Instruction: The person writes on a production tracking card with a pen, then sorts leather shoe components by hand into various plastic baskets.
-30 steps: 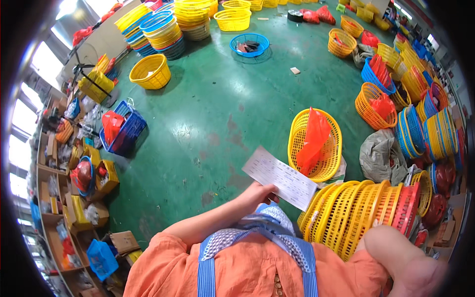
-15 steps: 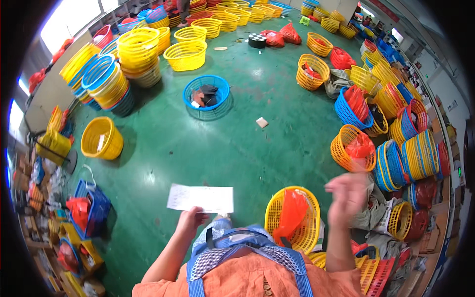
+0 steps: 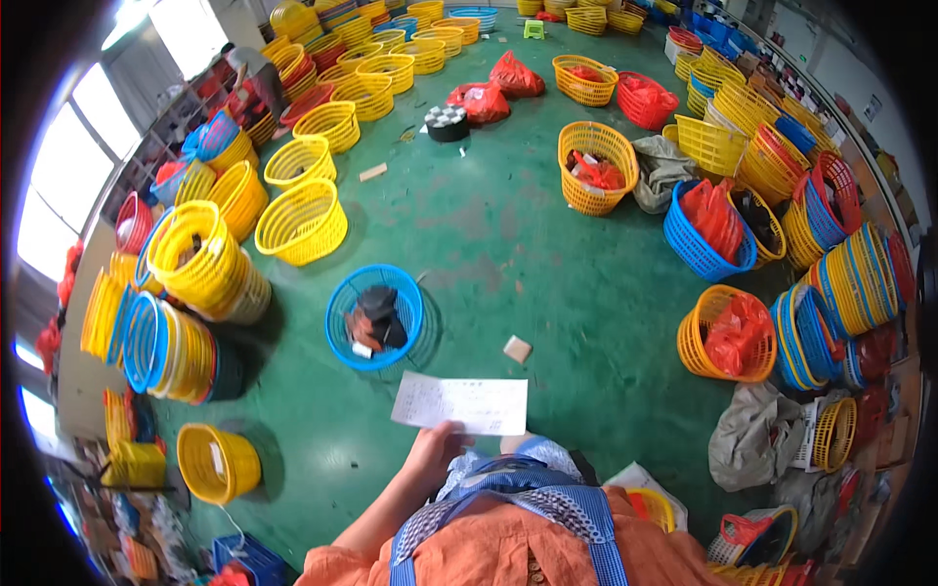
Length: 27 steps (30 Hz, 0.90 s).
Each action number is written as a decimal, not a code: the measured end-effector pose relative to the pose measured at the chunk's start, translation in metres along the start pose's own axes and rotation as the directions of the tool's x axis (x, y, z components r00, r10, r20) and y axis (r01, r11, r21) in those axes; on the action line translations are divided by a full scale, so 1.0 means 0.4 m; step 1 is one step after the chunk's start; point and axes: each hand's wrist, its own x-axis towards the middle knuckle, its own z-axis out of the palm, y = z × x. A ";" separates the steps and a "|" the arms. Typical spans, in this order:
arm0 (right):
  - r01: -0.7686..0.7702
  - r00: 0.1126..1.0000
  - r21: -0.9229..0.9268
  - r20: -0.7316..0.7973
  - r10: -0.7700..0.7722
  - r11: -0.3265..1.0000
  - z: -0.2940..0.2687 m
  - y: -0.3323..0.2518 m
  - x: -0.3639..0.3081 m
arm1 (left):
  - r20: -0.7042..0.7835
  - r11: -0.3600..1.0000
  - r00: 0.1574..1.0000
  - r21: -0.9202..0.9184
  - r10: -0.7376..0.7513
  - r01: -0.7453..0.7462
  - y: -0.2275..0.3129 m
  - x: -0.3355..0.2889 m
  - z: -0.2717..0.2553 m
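Observation:
My left hand (image 3: 440,451) pinches the lower edge of a white printed paper slip (image 3: 462,402), held out flat in front of my body. Just beyond the slip, on the floor, stands a round blue basket (image 3: 418,317) with dark and brownish items (image 3: 379,317) and a small white tag inside. My right hand is out of the picture. Close to my right side, a yellow basket (image 3: 666,510) shows partly behind my body, with something red in it.
Stacked yellow and blue baskets (image 3: 210,264) rise at the left, near a single yellow tub (image 3: 234,467). Along the right stand an orange basket (image 3: 699,356) with a red bag, a blue basket (image 3: 699,256) and a grey sack (image 3: 752,439). A person (image 3: 259,78) bends at the far left.
The view has moved forward over the floor, so the blue basket is nearer. My right hand has left the picture. The slip stays in my left hand.

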 end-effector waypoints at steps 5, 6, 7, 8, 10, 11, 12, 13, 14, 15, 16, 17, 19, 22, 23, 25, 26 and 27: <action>-0.423 0.904 0.493 0.170 0.393 0.760 -0.284 -0.309 0.420 | -0.234 0.998 0.971 0.015 0.057 -0.055 0.219 0.165 -0.052; -0.322 0.941 0.509 0.082 0.328 0.798 -0.341 -0.360 0.525 | -0.249 0.996 0.965 0.004 0.084 -0.085 0.270 0.222 -0.055; -0.227 0.965 0.514 0.004 0.262 0.827 -0.379 -0.399 0.613 | -0.273 0.994 0.956 -0.007 0.103 -0.109 0.315 0.273 -0.065; -0.161 0.977 0.498 -0.042 0.209 0.852 -0.420 -0.442 0.697 | -0.266 0.992 0.958 -0.026 0.112 -0.123 0.367 0.330 -0.066; -0.059 0.984 0.475 -0.123 0.133 0.878 -0.464 -0.497 0.833 | -0.237 0.988 0.964 -0.064 0.124 -0.142 0.458 0.467 -0.072; -0.115 0.974 0.536 -0.103 0.200 0.836 -0.455 -0.523 0.888 | -0.231 0.986 0.964 -0.069 0.132 -0.151 0.526 0.564 -0.051; -0.177 0.959 0.579 -0.081 0.273 0.796 -0.445 -0.532 0.901 | -0.169 0.991 0.978 -0.029 0.123 -0.130 0.572 0.621 -0.010; -0.237 0.937 0.621 -0.057 0.345 0.747 -0.430 -0.521 0.915 | -0.105 0.994 0.988 0.015 0.112 -0.111 0.623 0.674 0.036; -0.233 0.959 0.597 0.010 0.284 0.768 -0.393 -0.463 0.915 | -0.062 0.992 0.994 0.092 0.093 -0.087 0.701 0.715 0.115; -0.220 0.974 0.576 0.079 0.214 0.787 -0.346 -0.402 0.923 | -0.022 0.982 0.997 0.172 0.079 -0.074 0.774 0.763 0.197; -0.099 0.995 0.184 0.046 0.092 0.978 -0.326 -0.408 0.926 | 0.044 0.962 0.998 0.267 0.050 -0.060 0.825 0.838 0.232; -0.106 0.994 0.149 0.041 0.101 0.983 -0.324 -0.450 0.905 | 0.103 0.947 0.993 0.308 0.056 -0.085 0.882 0.892 0.288; -0.150 0.988 0.115 0.066 0.143 0.982 -0.258 -0.416 0.949 | 0.321 0.898 0.947 0.415 0.006 -0.146 0.969 1.005 0.365; -0.183 0.970 -0.047 0.154 0.188 0.982 -0.257 -0.287 1.158 | 0.282 0.908 0.959 0.406 -0.018 -0.102 1.102 1.136 0.540; -0.192 0.964 -0.104 0.167 0.207 0.976 -0.294 -0.230 1.257 | 0.287 0.905 0.958 0.410 -0.014 -0.110 1.135 1.185 0.585; -0.240 0.951 -0.197 0.150 0.271 0.951 -0.421 -0.168 1.536 | 0.295 0.925 0.953 0.376 -0.064 -0.055 1.182 1.284 0.694; -0.264 0.936 -0.232 0.171 0.307 0.936 -0.396 -0.165 1.572 | 0.249 0.952 0.966 0.305 -0.066 -0.014 1.190 1.313 0.706; -0.291 0.919 -0.269 0.189 0.346 0.918 -0.372 -0.166 1.596 | 0.170 0.961 0.982 0.275 -0.086 0.036 1.212 1.345 0.723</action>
